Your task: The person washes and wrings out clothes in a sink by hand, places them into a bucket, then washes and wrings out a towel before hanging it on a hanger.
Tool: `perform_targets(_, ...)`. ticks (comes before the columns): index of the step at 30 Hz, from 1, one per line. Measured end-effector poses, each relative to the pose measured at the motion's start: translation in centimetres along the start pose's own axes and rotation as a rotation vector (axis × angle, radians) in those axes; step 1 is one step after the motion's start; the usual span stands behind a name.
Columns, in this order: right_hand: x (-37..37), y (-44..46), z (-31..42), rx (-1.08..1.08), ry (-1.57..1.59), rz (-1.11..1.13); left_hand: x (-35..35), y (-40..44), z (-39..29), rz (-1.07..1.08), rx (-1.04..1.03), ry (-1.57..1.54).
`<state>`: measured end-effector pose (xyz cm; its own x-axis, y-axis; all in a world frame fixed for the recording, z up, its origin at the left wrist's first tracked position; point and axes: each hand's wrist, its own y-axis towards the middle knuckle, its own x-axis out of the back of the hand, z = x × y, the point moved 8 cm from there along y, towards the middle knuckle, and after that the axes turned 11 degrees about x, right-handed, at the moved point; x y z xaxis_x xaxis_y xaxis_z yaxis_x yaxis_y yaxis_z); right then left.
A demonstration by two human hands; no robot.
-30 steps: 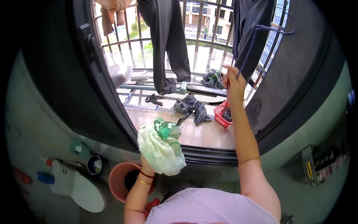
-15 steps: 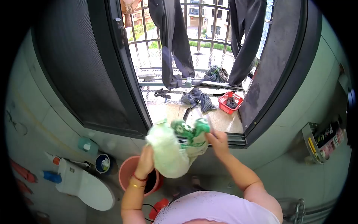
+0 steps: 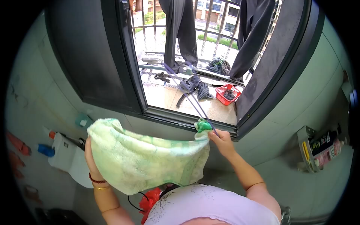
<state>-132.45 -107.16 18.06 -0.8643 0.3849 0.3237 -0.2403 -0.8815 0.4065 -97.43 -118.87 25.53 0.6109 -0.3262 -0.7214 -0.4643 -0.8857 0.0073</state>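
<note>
A pale green, fluffy towel-like cloth (image 3: 150,161) is stretched wide in front of my chest. My left hand (image 3: 91,159) is at its left end, with the fingers mostly hidden behind the fabric. On the other side, my right hand (image 3: 222,143) pinches the bunched, darker green corner. A thin purple looped strip, like a wire hanger (image 3: 197,107), runs from my right hand up toward the window; its exact kind is unclear.
An open dark-framed window (image 3: 176,119) lies ahead, with dark trousers (image 3: 180,33) hanging beyond it. A red basket (image 3: 228,94) and crumpled grey cloth (image 3: 195,87) lie on the ledge. A toilet (image 3: 65,155) is left, and a corner shelf (image 3: 309,150) right.
The bunched green cloth has been spread out wide. My left hand has moved left and outward with it; my right hand stays near its place. The purple strip now shows clearly.
</note>
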Motion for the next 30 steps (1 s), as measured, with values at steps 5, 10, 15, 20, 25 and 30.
perform_targets(5,-0.5,-3.6,-2.4,-0.266,0.275,0.21,-4.1,-3.0,2.4,-0.038,0.072,-0.094)
perform_targets(10,-2.0,-6.3,-3.4,-0.228,0.345,0.254,-3.9,-5.6,4.1,-0.107,0.12,-0.053)
perform_targets(15,-6.4,-8.7,-5.9,-0.339,0.521,0.357,-2.1,-7.2,0.9,-0.086,0.062,-0.11)
perform_targets(20,-12.3,-13.6,-8.7,-0.761,0.756,0.512,-1.9,-9.1,-5.2,-0.039,-0.092,0.004)
perform_targets(25,-18.2,-15.7,-7.7,-0.944,0.902,0.673,-0.1,-9.9,-9.5,-0.079,-0.033,0.038)
perform_targets(30,-23.3,-18.3,-8.3,-1.162,0.944,0.798,-3.9,-11.8,-13.8,0.043,-0.319,0.352)
